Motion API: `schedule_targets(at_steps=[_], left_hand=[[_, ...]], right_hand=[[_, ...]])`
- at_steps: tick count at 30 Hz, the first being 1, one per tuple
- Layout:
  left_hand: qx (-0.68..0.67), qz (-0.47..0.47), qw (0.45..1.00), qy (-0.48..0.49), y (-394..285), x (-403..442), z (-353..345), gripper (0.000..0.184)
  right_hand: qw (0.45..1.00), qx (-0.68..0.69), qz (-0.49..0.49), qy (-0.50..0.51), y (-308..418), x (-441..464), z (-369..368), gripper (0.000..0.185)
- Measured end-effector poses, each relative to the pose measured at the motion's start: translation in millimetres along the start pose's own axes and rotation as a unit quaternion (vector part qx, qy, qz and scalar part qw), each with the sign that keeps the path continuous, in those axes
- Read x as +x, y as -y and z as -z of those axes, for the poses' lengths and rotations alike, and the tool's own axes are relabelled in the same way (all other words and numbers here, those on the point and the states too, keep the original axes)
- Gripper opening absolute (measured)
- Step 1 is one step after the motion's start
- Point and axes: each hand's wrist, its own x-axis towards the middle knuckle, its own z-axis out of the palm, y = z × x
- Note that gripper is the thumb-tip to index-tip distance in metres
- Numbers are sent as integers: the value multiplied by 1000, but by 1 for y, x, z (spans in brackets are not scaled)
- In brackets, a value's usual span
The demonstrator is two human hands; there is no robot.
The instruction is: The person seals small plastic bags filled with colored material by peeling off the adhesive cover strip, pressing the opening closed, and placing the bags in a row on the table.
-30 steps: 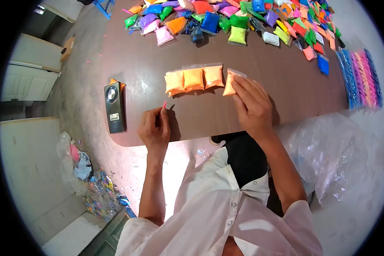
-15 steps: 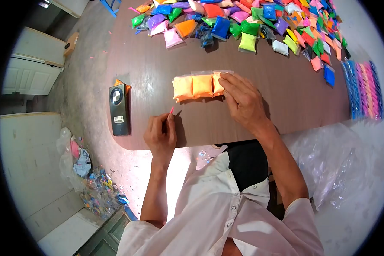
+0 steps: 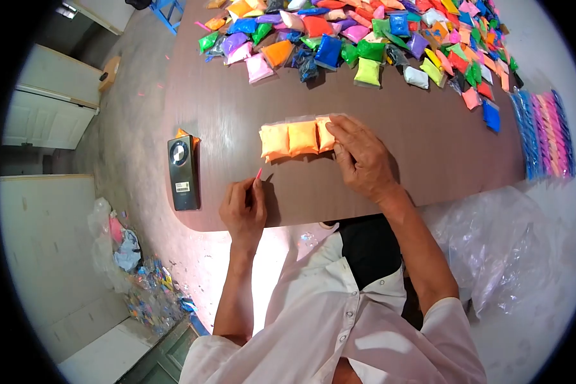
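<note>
Small orange packets lie side by side in a row, the left one [image 3: 275,141] and the middle one [image 3: 303,137] fully in view. At the row's right end, my right hand [image 3: 365,157] has its fingers closed on an orange packet [image 3: 326,134], partly covered by the fingertips. My left hand [image 3: 243,205] is held near the table's front edge, just below the row, with a thin pink object [image 3: 259,173] pinched between thumb and finger.
The brown table [image 3: 237,109] bears a dark phone [image 3: 183,173] at its left, partly over an orange packet. Many coloured packets [image 3: 326,51] are heaped at the back. Long blue and pink bundles [image 3: 544,134] lie at the right edge. Clear plastic [image 3: 493,243] hangs below right.
My right hand has moved left with its orange packet, which now sits against the row's right end. My left hand still holds the pink object. The view has shifted slightly.
</note>
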Motion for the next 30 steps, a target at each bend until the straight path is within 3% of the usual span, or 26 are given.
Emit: schedule_targets(at_steps=[3,12,19,30], left_hand=[[8,10,1000,10,-1,0,0,5],[18,-17,1000,-9,-2,0,-7,9],[76,-56,995,-19,6,-5,-10,7],[83,-26,996,-20,13,-7,-11,6]], right_hand=[[997,13,-32,-68,7,-1,6,34],[975,-112,-169,-85,-12,-73,65,29],[963,-181,-166,-109,-15,-85,68,23],[973,-30,-153,-170,-22,-81,82,20]])
